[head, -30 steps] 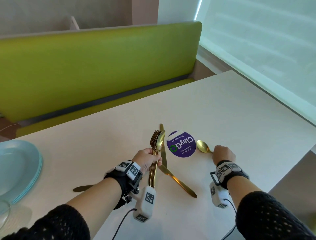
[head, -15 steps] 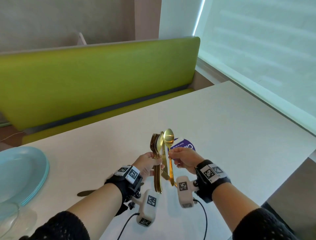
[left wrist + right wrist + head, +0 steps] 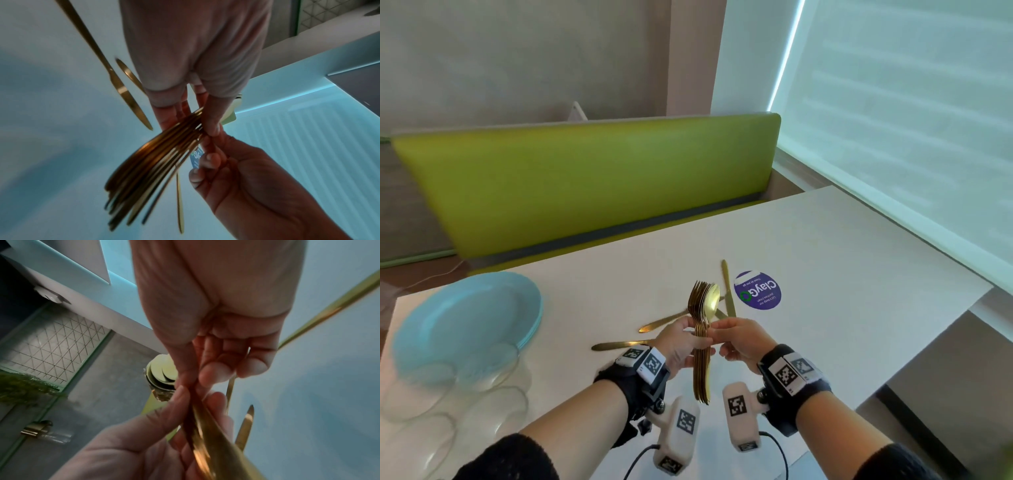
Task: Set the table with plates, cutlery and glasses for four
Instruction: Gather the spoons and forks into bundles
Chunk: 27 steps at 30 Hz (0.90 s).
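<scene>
Above bench (image 3: 825, 240) | left grip (image 3: 681, 342) clasps gold cutlery bundle (image 3: 702, 342) upright | right grip (image 3: 743, 342) pinches its handles

Far half of the white surface (image 3: 825, 246) lies bare, w/ open room from the round purple sticker (image 3: 757, 290) out to the far and right edges. The sticker is flat, no obstacle. Centre is cluttered: loose gold knives (image 3: 728, 291) lie flat on the surface just beyond both hands, a couple more gold handles (image 3: 619, 344) stick out to the left, near the left hand (image 3: 681, 342). Left end is blocked by a stack of pale blue round plates (image 3: 469, 318), w/ clear glasses (image 3: 482, 373) touching its near side. Between plates and knives a bare strip runs to the far edge. Beyond that edge the green padded bench back (image 3: 592, 185) stands as a wall. Right hand (image 3: 743, 342) is close against the left, w/ a bundle of gold forks and spoons (image 3: 702, 339) upright between them.
</scene>
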### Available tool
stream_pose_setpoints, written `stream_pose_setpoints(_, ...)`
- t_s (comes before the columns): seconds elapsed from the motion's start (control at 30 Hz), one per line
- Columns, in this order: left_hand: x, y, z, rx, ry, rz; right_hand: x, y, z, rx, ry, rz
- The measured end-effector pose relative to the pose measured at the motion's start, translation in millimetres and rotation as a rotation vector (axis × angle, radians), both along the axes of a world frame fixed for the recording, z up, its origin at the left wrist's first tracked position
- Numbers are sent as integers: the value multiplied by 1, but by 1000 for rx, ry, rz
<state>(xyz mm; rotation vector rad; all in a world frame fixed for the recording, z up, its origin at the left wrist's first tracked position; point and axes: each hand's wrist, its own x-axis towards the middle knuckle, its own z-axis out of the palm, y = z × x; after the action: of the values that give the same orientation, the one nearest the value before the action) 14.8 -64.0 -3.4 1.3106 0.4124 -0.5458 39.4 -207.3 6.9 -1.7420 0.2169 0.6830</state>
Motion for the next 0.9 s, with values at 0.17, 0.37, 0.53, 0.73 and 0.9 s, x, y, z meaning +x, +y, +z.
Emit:
stream_pose_setpoints(0.17, -69, 27, -3, 44, -18, 4, -78, 32, 2, -22, -24, -115)
stream_pose_setpoints(0.37, -155, 62, -12, 147, 7, -127, -168, 71, -8, -152, 17, -114)
stream_pose_setpoints(0.53, -202, 97, -26, 496, -47, -282, -212, 103, -13, -282, 106, 131)
stream_pose_setpoints(0.73, -226, 155, -38, 982, -59, -443, -227, 122, -7, -444, 28, 347)
stream_pose_setpoints(0.9, -237, 198, -48, 1161, -6, -493, -227, 121, -11, -615, -35, 459)
